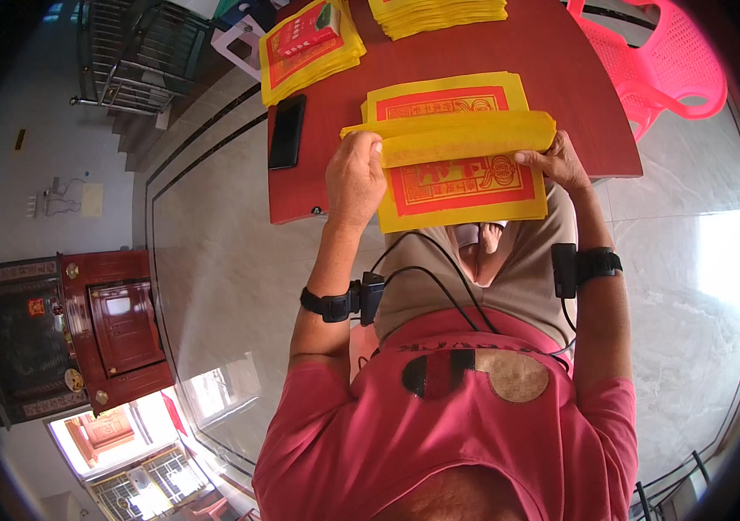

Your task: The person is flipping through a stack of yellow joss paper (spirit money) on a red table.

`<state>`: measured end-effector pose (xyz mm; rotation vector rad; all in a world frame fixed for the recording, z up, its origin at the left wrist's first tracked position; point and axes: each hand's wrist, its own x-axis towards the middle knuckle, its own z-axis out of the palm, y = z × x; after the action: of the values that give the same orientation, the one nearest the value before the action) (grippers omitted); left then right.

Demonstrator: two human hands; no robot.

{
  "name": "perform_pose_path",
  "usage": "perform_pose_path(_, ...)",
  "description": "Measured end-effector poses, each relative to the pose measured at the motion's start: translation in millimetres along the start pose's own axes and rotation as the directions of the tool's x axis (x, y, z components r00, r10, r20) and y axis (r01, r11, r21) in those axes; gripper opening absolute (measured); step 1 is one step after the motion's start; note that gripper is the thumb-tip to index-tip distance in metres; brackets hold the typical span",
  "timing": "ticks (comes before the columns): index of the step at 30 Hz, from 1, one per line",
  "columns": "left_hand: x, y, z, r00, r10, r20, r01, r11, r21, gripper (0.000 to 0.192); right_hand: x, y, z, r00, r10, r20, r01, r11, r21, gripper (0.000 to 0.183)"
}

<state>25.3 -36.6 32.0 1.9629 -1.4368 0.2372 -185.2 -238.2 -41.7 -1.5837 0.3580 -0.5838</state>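
A wide strip of yellow joss paper (467,138), folded or rolled lengthwise, lies across printed sheets between my two hands. My left hand (358,176) pinches its left end, thumb on top. At the right end, my right hand (558,159) grips with the thumb in front and the fingers behind, partly hidden. Below the strip a yellow sheet with a red printed panel (464,185) reaches past the table's near edge, over my lap. Another printed yellow sheet (444,98) shows beyond the strip, on the tabletop.
On the red table (565,84) are a stack of yellow printed paper (350,52) bearing a red packet (305,32), another yellow stack (441,16), and a black phone (288,132) by the left edge. A pink plastic chair (656,58) stands at the right.
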Motion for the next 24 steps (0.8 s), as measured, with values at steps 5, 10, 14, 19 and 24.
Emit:
perform_pose_path(5, -1, -1, -5, 0.986, 0.105, -0.127, -0.115, 0.990, -0.077, 0.008, 4, 7, -6, 0.994, 0.110, 0.017, -0.109, 0.993, -0.050, 0.033)
perform_pose_path(10, -22, 0, -16, 0.972, 0.138, -0.191, -0.149, 0.988, -0.041, 0.013, 3, 10, -4, 0.994, 0.105, -0.006, -0.105, 0.994, -0.029, 0.032)
perform_pose_path(14, -43, 0, -12, 0.939, 0.042, 0.341, 0.002, 0.992, -0.128, 0.029, 4, 3, -3, 0.992, 0.124, -0.039, -0.124, 0.992, -0.014, 0.031)
perform_pose_path(19, -57, 5, -2, 0.846, 0.046, 0.531, -0.081, 0.996, 0.043, 0.056, 5, 3, -2, 0.990, 0.134, -0.034, -0.134, 0.991, -0.007, 0.030)
perform_pose_path(24, -53, 8, 0, 0.818, 0.034, 0.574, -0.082, 0.995, 0.058, 0.061, 4, 2, -3, 0.985, 0.166, -0.054, -0.166, 0.986, -0.006, 0.031)
